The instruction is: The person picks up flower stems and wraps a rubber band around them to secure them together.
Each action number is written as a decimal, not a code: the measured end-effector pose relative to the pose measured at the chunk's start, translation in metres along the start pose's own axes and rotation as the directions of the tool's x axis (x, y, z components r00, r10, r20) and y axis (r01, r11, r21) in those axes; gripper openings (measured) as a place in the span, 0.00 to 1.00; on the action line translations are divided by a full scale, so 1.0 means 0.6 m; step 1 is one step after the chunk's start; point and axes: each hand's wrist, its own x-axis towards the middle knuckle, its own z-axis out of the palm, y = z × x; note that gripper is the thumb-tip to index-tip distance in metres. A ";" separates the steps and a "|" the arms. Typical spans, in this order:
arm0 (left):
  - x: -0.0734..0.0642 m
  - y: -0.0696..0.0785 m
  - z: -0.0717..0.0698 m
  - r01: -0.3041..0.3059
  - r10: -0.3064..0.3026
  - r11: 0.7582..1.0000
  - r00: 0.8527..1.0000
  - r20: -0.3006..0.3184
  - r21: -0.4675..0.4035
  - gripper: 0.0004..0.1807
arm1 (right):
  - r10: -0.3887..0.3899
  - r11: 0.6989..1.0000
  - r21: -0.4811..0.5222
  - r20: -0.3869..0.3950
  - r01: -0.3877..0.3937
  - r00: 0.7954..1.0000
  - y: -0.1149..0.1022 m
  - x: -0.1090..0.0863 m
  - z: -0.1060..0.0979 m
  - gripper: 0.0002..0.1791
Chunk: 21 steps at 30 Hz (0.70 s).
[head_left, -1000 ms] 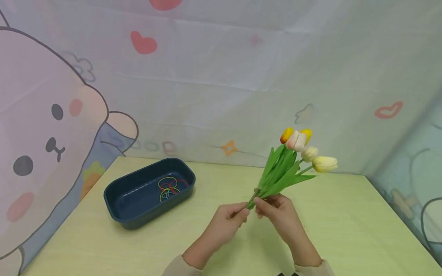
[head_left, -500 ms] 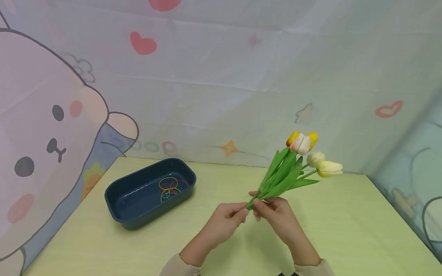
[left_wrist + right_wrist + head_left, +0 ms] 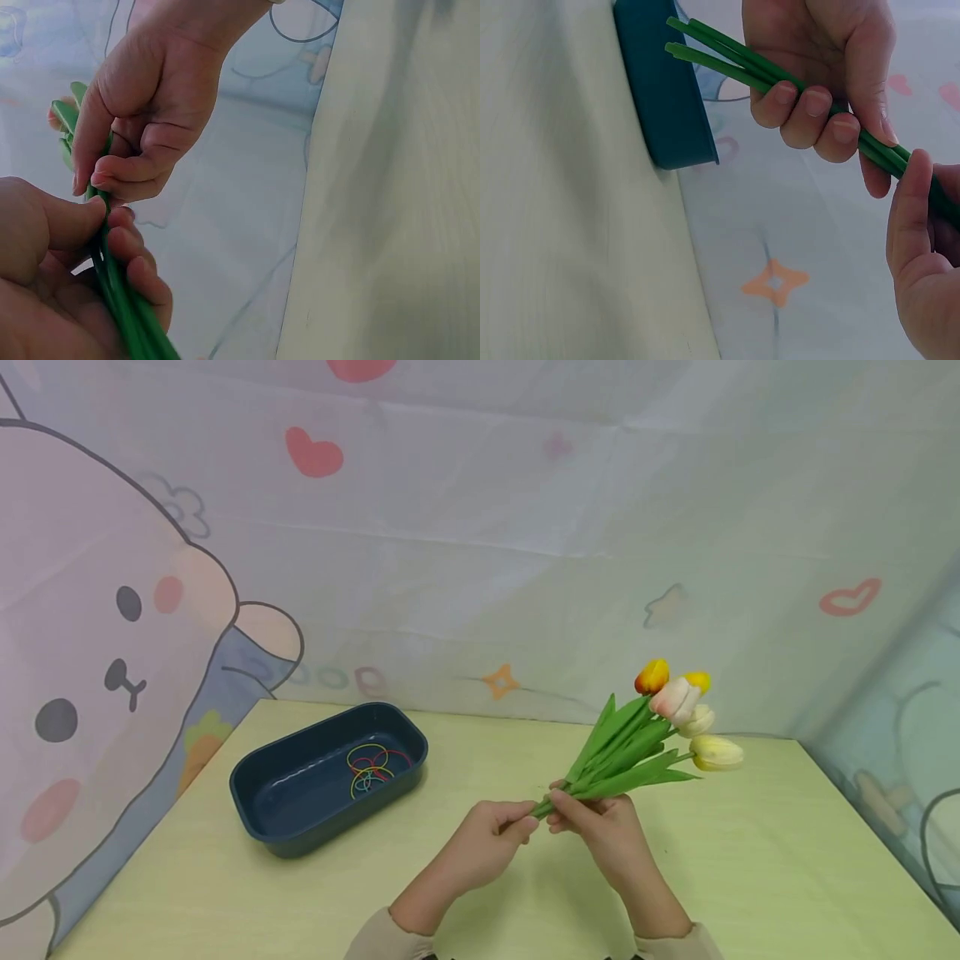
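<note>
A bunch of tulips (image 3: pixel 626 743) with green leaves is held above the table by both hands, its heads tilted up to the right. The blooms are orange-yellow, yellow, pink-white and cream. My left hand (image 3: pixel 495 843) curls its fingers round the lower stems (image 3: pixel 742 64), whose cut ends stick out past the palm in the right wrist view. Just above it, my right hand (image 3: pixel 607 835) pinches the stems between thumb and fingers, right below the leaves. The two thumbs are close together along the stems. Part of the stems is hidden by the fingers.
A dark blue tray (image 3: pixel 258 822) stands on the table at the left. Several coloured rubber bands (image 3: pixel 371 772) lie in its right end. Behind the pale table (image 3: pixel 225 902) hangs a printed cloth (image 3: pixel 480 527).
The tulip heads have swung lower and to the right, and the bunch has turned a little. Both hands keep their grip on the stems in nearly the same place.
</note>
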 end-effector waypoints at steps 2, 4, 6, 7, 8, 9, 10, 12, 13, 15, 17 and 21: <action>0.001 0.002 -0.002 0.001 -0.001 1.000 1.000 0.015 0.007 0.11 | 0.003 1.000 -0.007 -0.012 -0.003 1.000 0.000 0.000 0.000 0.14; 0.000 0.003 -0.005 0.004 -0.005 1.000 0.999 0.037 0.014 0.11 | 0.009 1.000 -0.009 -0.023 -0.009 1.000 -0.001 0.000 0.002 0.15; -0.001 0.001 -0.010 0.002 -0.003 1.000 0.998 0.060 0.025 0.11 | 0.016 1.000 -0.011 -0.029 -0.017 0.999 -0.001 -0.001 0.004 0.15; -0.002 0.000 -0.013 0.002 -0.005 0.999 0.998 0.070 0.044 0.11 | 0.018 1.000 -0.015 -0.028 -0.019 0.999 -0.002 -0.002 0.006 0.16; -0.003 -0.002 -0.017 0.007 -0.011 0.998 0.997 0.077 0.055 0.11 | 0.023 1.000 -0.014 -0.029 -0.023 0.999 -0.002 -0.002 0.007 0.16; -0.004 -0.004 -0.022 0.010 -0.015 0.998 0.996 0.082 0.069 0.12 | 0.026 1.000 -0.012 -0.032 -0.027 0.999 -0.002 -0.002 0.008 0.16; -0.005 -0.006 -0.028 0.009 -0.017 0.996 0.996 0.085 0.088 0.13 | 0.028 1.000 -0.011 -0.033 -0.028 0.999 -0.002 -0.003 0.008 0.16; -0.007 -0.006 -0.044 0.018 -0.028 0.993 0.996 0.085 0.116 0.17 | 0.027 1.000 -0.013 -0.041 -0.028 0.999 -0.003 -0.003 0.008 0.15; -0.007 -0.005 -0.053 0.027 -0.037 0.991 0.996 0.079 0.131 0.19 | 0.027 1.000 -0.014 -0.044 -0.027 0.999 -0.003 -0.003 0.007 0.16; -0.006 -0.001 -0.075 0.037 -0.045 0.987 0.998 0.052 0.155 0.21 | 0.019 1.000 -0.020 -0.050 -0.020 0.999 -0.005 -0.003 0.005 0.15; -0.004 0.003 -0.100 0.035 -0.039 0.984 0.999 0.019 0.173 0.21 | 0.013 1.000 -0.023 -0.054 -0.014 0.998 -0.005 -0.002 0.003 0.15; 0.005 0.007 -0.152 0.041 -0.027 0.974 0.998 -0.064 0.222 0.19 | 0.011 1.000 -0.015 -0.061 -0.012 0.998 -0.006 -0.001 -0.003 0.13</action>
